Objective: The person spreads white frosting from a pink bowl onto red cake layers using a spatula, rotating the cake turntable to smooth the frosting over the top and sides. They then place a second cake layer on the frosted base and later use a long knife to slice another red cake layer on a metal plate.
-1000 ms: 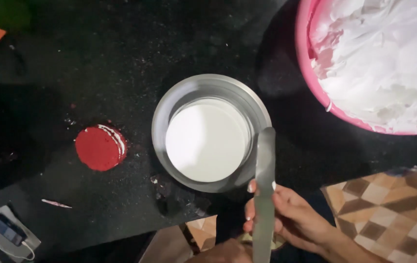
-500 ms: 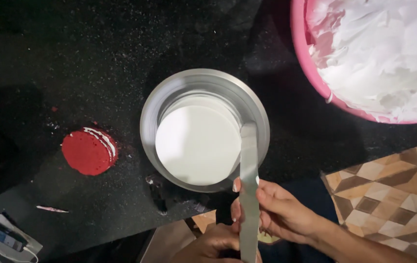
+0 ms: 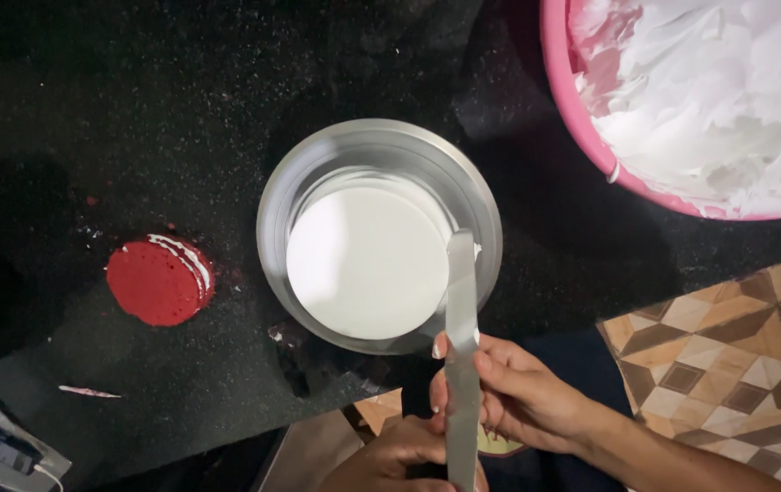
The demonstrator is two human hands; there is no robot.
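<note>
A round cake covered in smooth white cream (image 3: 368, 262) stands on a round metal turntable (image 3: 290, 187) in the middle of a black speckled counter. My right hand (image 3: 509, 392) grips a long flat metal spatula (image 3: 461, 301) whose tip rests against the cake's right edge. My left hand (image 3: 390, 460) is at the bottom edge, closed around the lower end of the same spatula.
A pink bowl (image 3: 565, 91) full of whipped white cream (image 3: 709, 91) sits at the top right. A red cake round (image 3: 158, 281) lies on the counter to the left. A phone with a cable (image 3: 3, 446) is at the bottom left. Patterned floor tiles (image 3: 737, 346) show at the right.
The view has shifted, so the turntable sits slightly left in frame. The spatula has moved in from beside the turntable until its tip touches the cake's right edge. My left hand has come into view.
</note>
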